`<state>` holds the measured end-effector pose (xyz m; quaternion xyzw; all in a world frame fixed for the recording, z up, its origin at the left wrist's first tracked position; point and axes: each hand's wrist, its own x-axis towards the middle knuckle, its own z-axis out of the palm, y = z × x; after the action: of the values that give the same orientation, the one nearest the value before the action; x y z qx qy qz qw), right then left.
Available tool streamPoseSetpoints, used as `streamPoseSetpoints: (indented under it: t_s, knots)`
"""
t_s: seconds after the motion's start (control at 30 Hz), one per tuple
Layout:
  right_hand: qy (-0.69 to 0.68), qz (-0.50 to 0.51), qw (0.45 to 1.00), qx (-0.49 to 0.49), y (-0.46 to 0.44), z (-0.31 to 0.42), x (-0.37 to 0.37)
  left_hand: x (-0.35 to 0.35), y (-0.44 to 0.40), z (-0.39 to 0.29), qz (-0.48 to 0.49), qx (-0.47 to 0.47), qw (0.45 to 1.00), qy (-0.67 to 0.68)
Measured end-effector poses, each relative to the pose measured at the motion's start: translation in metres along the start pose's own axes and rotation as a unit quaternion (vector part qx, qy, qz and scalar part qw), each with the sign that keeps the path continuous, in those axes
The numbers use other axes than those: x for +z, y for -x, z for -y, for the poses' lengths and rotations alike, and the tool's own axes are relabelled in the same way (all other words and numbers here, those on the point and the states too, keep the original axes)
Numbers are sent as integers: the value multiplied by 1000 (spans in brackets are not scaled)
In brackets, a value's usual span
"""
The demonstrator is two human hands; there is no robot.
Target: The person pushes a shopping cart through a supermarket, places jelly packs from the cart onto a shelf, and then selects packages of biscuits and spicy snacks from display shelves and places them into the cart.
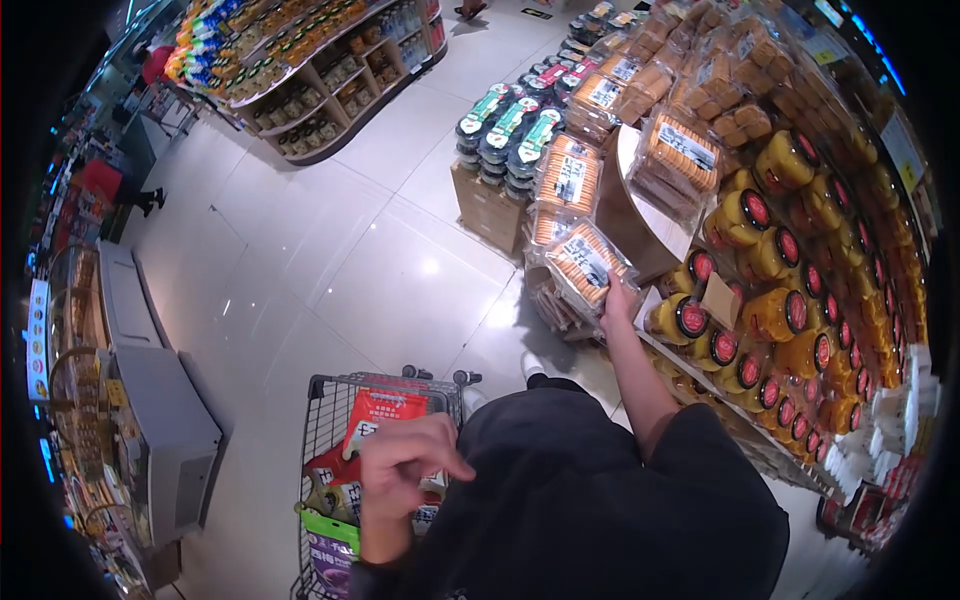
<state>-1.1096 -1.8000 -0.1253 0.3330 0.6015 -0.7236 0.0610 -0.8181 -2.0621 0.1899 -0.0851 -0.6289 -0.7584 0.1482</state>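
Observation:
At the display's near corner, my right hand (618, 305) grips the edge of a clear pack of biscuits (585, 263) with a black-and-white label. That pack lies tilted over a stack of similar packs, whether lifted or resting I cannot tell. Just behind it is another biscuit pack (567, 178). My left hand (412, 455) hangs over the shopping cart (312, 430), loosely bent, thumb apart, with nothing visible in it. Inside the cart are a red bag (380, 408) and a purple and green bag (328, 562), partly covered by my forearm.
Jars with red lids (775, 315) fill the sloping shelf at right. Green-labelled tubs (490, 108) are stacked on a cardboard box (488, 205). A curved shelf (330, 100) stands across the tiled floor (390, 260), and a grey counter (175, 430) is at left. People are at far left.

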Motion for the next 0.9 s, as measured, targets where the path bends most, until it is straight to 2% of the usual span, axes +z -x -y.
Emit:
streamPoseSetpoints:
  t_s: [0.03, 0.07, 0.1, 0.17, 0.2, 0.27, 0.3, 0.37, 0.4, 0.47, 0.5, 0.53, 0.57, 0.6, 0.63, 0.67, 0.7, 0.73, 0.77, 0.83, 0.9]
  knots:
    - [-40, -26, 996, -82, -9, -8, 3, 15, -18, -31, 28, 45, 996, 71]
    - [-26, -14, 996, -80, -11, -8, 2, 26, -44, -46, 105, 164, 972, 134]
    - [-25, -20, 998, -54, -13, -6, 0, 39, -53, -62, 141, 175, 951, 214]
    - [-35, -20, 999, 3, -7, 2, -2, 61, -76, -80, 214, 206, 926, 232]
    - [-28, -12, 1000, 4, -12, -1, -11, 70, -84, -76, 205, 209, 929, 227]
    - [-48, 85, 993, 67, -9, 6, -24, 90, -97, -66, 272, 325, 839, 341]
    - [-55, 69, 994, 57, 4, 10, -23, 106, -95, -66, 267, 325, 842, 338]
    - [-37, 73, 995, 61, 26, 23, -21, 138, -85, -76, -10, 303, 865, 401]
    - [-22, 74, 995, 63, 28, 24, -23, 138, -88, -76, -16, 302, 865, 401]
    - [-12, 76, 994, 81, 24, 16, -35, 127, -98, -82, 104, 280, 892, 339]
    - [19, 56, 998, 2, 20, 8, -41, 137, -88, -102, -11, 146, 923, 356]
    - [46, 38, 995, -80, 18, 5, -43, 135, -84, -98, -16, 148, 923, 355]
    - [35, -20, 979, -201, 43, 13, -30, 132, -81, -88, 32, 213, 929, 301]
    - [-4, 25, 976, -217, 66, 23, -24, 132, -81, -82, 81, 276, 926, 245]
    - [20, 74, 974, -215, 69, 20, -21, 138, -79, -81, 80, 280, 925, 245]
    - [49, 121, 969, -208, 72, 17, -23, 146, -74, -80, 36, 272, 926, 258]
    - [57, 127, 968, -207, 75, 14, -23, 154, -70, -80, -14, 264, 926, 268]
    - [84, 204, 947, -234, 83, 14, -13, 161, -67, -79, -29, 270, 927, 259]
    - [108, 284, 917, -259, 91, 14, -4, 167, -65, -78, -56, 301, 916, 258]
    - [122, 335, 905, -233, 106, 14, 9, 160, -59, -78, -95, 345, 903, 240]
    - [128, 397, 892, -177, 125, 11, 18, 128, -51, -82, 193, 312, 913, 178]
